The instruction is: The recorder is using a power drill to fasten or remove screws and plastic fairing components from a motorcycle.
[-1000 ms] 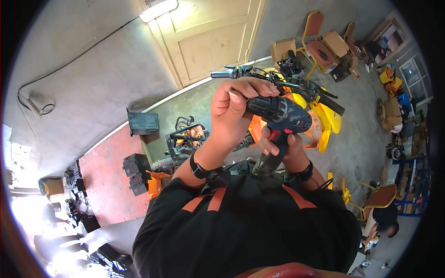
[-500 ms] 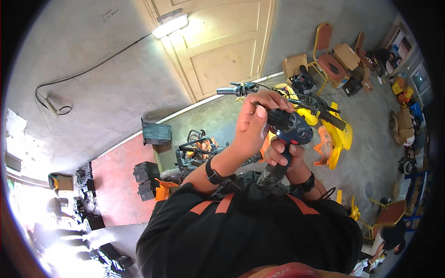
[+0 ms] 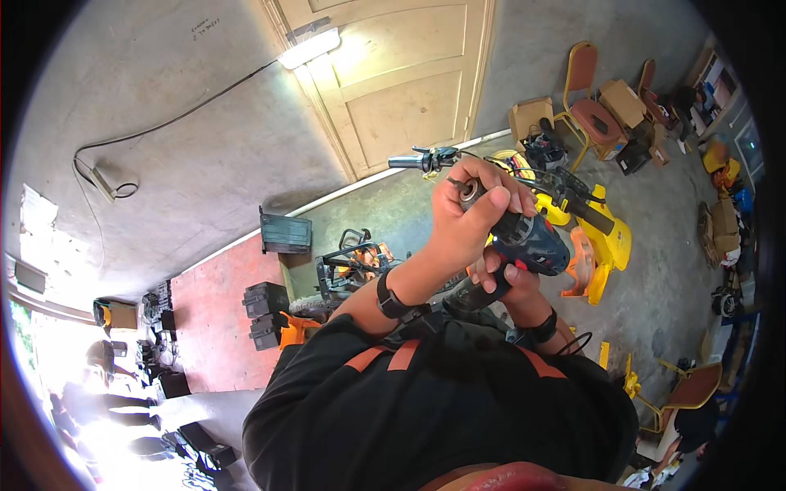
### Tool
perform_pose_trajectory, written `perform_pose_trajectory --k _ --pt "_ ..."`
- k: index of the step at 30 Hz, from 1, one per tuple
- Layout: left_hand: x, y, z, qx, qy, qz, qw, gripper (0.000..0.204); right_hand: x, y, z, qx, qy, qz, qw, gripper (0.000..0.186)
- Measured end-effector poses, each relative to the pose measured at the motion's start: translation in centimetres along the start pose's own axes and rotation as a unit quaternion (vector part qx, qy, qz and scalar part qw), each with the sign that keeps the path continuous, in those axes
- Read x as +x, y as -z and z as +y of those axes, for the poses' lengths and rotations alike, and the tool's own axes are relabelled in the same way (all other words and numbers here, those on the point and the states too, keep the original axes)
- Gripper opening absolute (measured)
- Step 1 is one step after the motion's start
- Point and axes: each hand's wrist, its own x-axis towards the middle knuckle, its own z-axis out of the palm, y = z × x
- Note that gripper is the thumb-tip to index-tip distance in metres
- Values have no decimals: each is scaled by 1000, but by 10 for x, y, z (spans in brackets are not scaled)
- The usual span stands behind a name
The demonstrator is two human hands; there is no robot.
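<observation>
Dark blue and black, the power drill is held up just to the 3 o'clock side of centre, taking my view as the dial. Its chuck faces 10 o'clock; its handle runs toward 8.

My left hand is partly closed, thumb on the near side and fingers curled over the top, grasping the chuck end. Whether the chuck holds anything, I cannot tell. My right hand is wrapped round the handle beneath the body; pressure on the trigger cannot be determined.

Step in hand, in my judgement: gripping the chuck with the tool braced at the handle. The next move would call for a steady right hand and, I consider, no squeeze of the trigger while left fingers surround the chuck.

Beyond the drill, a black handlebar extends toward 2 o'clock, with a yellow panel at 3. Farther off, a dark green crate sits at 9 o'clock and black cases at 8. Farthest noted: a cream door at 12 and a lit lamp at 11.
</observation>
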Motion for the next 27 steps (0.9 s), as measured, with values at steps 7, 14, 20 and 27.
perform_pose_trajectory --k 7,14,20,27 --pt "3 1 -4 -49 -8 -46 998 23 0 -2 -6 -21 9 0 1000 26" --pt "4 -4 -1 -13 -10 -12 1000 24 3 0 -1 -39 31 8 999 27" --pt "7 -1 0 -13 2 -25 1000 28 7 -1 -1 -9 25 10 1000 25" --pt "4 4 0 -8 -8 -12 1000 29 6 4 2 -28 14 -1 1000 29"
